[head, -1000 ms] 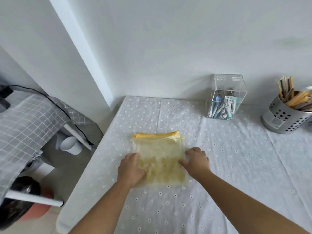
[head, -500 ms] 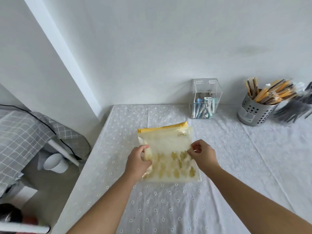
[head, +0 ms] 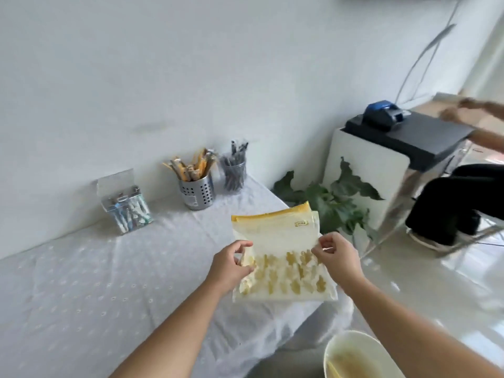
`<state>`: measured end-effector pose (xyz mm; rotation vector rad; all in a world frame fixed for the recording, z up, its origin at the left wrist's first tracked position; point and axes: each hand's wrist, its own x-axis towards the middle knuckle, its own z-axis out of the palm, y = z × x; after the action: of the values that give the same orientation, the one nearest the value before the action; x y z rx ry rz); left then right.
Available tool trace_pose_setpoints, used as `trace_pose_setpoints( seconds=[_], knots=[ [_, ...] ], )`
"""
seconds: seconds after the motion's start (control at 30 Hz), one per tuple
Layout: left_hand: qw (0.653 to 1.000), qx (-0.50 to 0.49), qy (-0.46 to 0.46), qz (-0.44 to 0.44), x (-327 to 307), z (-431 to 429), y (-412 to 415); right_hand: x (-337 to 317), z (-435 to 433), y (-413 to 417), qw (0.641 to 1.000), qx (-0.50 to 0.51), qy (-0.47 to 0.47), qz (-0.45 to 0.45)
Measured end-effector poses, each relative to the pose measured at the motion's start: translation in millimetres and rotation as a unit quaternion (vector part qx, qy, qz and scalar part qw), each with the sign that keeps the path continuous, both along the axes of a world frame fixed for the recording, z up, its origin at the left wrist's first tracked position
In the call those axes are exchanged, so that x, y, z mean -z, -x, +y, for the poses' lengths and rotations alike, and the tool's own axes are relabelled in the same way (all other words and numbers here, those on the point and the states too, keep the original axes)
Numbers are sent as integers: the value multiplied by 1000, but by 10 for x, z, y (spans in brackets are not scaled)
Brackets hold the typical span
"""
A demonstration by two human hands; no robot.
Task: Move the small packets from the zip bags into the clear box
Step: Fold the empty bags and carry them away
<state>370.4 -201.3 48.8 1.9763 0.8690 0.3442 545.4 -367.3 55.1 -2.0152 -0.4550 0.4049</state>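
Observation:
A stack of translucent zip bags (head: 281, 241) with yellow zip strips and a yellow printed pattern is lifted off the table, near its right end. My left hand (head: 231, 264) pinches the stack's left edge and my right hand (head: 336, 257) pinches its right edge. The clear box (head: 124, 204) stands at the back of the table by the wall, its lid raised, with several small blue and white packets inside. No packets show inside the bags.
The table (head: 81, 282) wears a white eyelet cloth. A perforated metal cup (head: 196, 190) of sticks and a clear cup (head: 234, 174) of dark sticks stand right of the box. A plant (head: 327, 200), a white bin (head: 357, 356), a white cabinet (head: 362, 170) and a seated person (head: 463, 203) are right.
The bags went from lying flat under both hands to being pinched at the sides and lifted toward the table's right end. The view has swung right, bringing the plant, cabinet and person into sight.

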Motion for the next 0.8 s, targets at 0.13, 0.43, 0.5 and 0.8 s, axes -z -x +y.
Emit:
trace_pose_setpoints(
  seconds=[0.13,0.43,0.5,0.8],
  knots=[
    [994,110,0,-1,35,-727,-891,51,-1069,-501,993,118,-17,14],
    [946,313,1,83,489,-1777,-1915,676,-2479,-650,945,306,7,114],
    [930,349,8,114,731,-1895,-2026,872,-2623,-585,932,333,30,141],
    [851,442,21,283,2125,-2017,-2108,2157,-2716,-51,859,410,108,287]
  ],
)
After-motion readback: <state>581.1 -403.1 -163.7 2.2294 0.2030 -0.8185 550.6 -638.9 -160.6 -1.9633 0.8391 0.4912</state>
